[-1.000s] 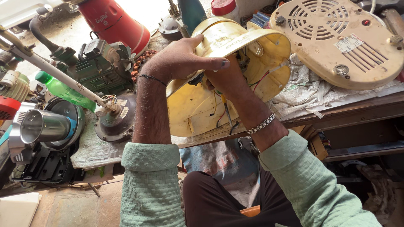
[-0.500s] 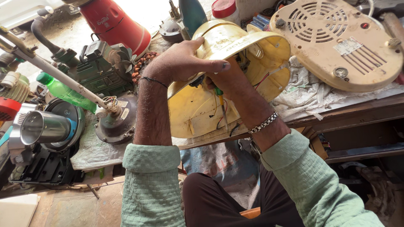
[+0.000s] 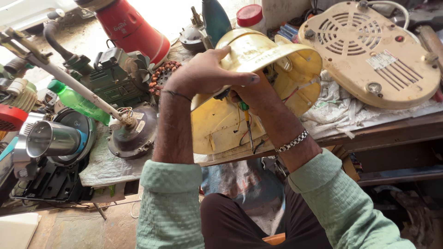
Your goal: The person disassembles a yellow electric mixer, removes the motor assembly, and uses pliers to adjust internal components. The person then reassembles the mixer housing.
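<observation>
Bench: cluttered workbench (image 3: 392,131), yellow housing (image 3: 240,106) tilted up so you see inside.
Left hand (image 3: 203,74): fingers clamped over housing's rim, steadying it.
Right hand (image 3: 256,94): inside housing, probably closed around a screwdriver (image 3: 247,122).

Looks like a small appliance repair workshop: the worn wooden desk (image 3: 378,133) is piled with a green electric motor (image 3: 115,78), a bare copper-wound stator ring (image 3: 160,76), a cream plastic appliance base with vent slots (image 3: 369,50), a red cone-shaped megaphone (image 3: 131,30) and a steel mixer jar (image 3: 50,138).

bright daylight overexposes the top; elsewhere sharp, softly shadowed.
</observation>
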